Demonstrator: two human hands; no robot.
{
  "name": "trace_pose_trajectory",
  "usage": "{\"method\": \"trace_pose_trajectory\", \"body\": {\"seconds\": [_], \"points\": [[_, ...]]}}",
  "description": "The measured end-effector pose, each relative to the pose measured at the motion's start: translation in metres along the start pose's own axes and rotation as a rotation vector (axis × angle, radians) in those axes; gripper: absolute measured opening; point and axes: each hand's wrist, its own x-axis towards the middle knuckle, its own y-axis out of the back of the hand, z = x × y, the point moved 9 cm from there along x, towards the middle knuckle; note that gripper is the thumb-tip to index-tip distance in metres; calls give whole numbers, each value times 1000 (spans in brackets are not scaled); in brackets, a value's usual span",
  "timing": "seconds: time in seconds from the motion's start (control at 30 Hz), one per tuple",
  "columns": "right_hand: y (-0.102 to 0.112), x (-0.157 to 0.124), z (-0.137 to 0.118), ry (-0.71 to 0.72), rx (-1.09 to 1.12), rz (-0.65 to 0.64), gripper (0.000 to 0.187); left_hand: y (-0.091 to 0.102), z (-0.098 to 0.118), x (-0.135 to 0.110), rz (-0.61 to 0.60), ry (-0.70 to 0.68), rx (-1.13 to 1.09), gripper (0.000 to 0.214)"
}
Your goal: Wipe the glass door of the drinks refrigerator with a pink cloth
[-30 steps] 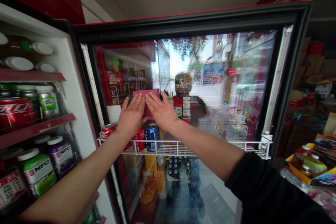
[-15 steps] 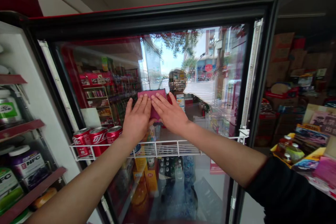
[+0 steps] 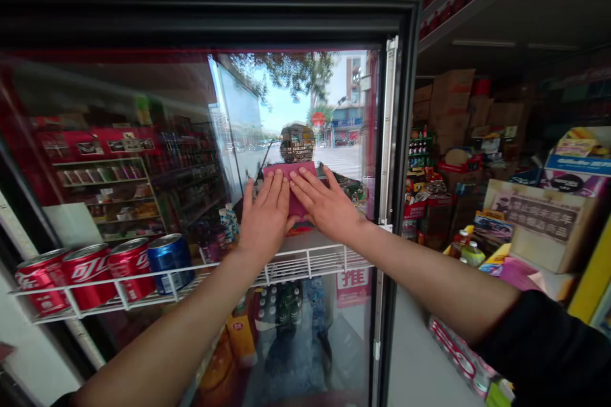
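Observation:
A pink cloth (image 3: 296,205) lies flat against the glass (image 3: 181,108) of an open fridge door with a black frame (image 3: 403,108). My left hand (image 3: 264,219) presses on the cloth's left part, fingers stretched out and thumb to the side. Beside it, my right hand (image 3: 329,203) rests flat on the right part, its fingers also extended. The fingertips of both hands nearly meet near the cloth's upper middle. Below my hands runs a white wire rack (image 3: 286,270) fixed to the door's inner side.
Red cans (image 3: 90,273) and a blue can (image 3: 170,261) stand in the rack's left part. The glass mirrors shelves, a street and a head. Right of the door are stacked cartons (image 3: 451,102), a cardboard sign (image 3: 537,219) and shrink-wrapped cans (image 3: 461,356).
The view has turned right, so the door sits further left and a blue can shows. Both hands, still flat on the cloth, have moved right across the glass.

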Motion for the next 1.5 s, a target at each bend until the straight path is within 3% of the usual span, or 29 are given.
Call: {"method": "trace_pose_trajectory", "body": {"seconds": [0.27,0.6,0.8,0.9,1.07,1.13,1.3,1.5], "points": [[6,-42,37,-12,-55,-5,71,-12,53,25,-26,23,-35,82],[11,-80,68,-44,-98,-30,80,-18,98,43,51,-30,-94,83],[21,-99,80,-147,-118,76,64,-29,123,49,71,-130,-113,65],[28,-108,87,-205,-122,141,50,-35,134,48,98,-169,-176,71],[33,-122,98,-158,-155,174,48,-43,141,54,110,-123,-267,83],[39,-129,106,-177,-142,228,45,-43,142,64,118,-105,-266,85],[58,-148,123,-390,-54,410,47,-31,141,111,150,-94,-197,89],[59,-137,100,-353,-7,331,50,3,119,179,243,-110,-188,90]]}}
